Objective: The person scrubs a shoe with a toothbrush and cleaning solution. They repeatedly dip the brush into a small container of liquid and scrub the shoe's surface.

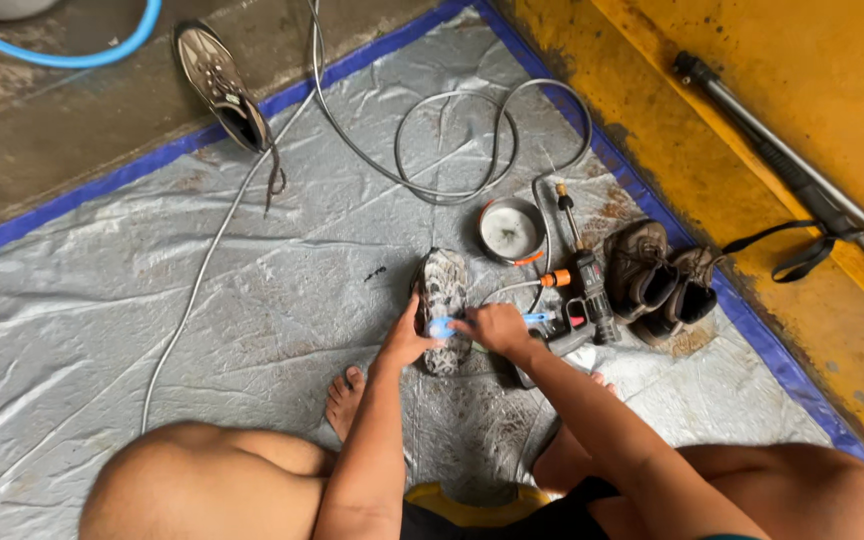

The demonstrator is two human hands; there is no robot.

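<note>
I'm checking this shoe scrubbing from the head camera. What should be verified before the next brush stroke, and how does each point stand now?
1. Left hand steadies the soapy shoe: ok, it rests on the shoe's side.
2. Right hand grips the blue brush: ok, fingers closed on the handle.
3. Brush head meets the shoe: ok, it lies on the shoe's lower part.
4. Shoe lies on the grey tarp: ok.
5. Spray gun clear of the hands: ok, it lies just right of them.
6. Water in the round bowl: cannot tell.
</note>
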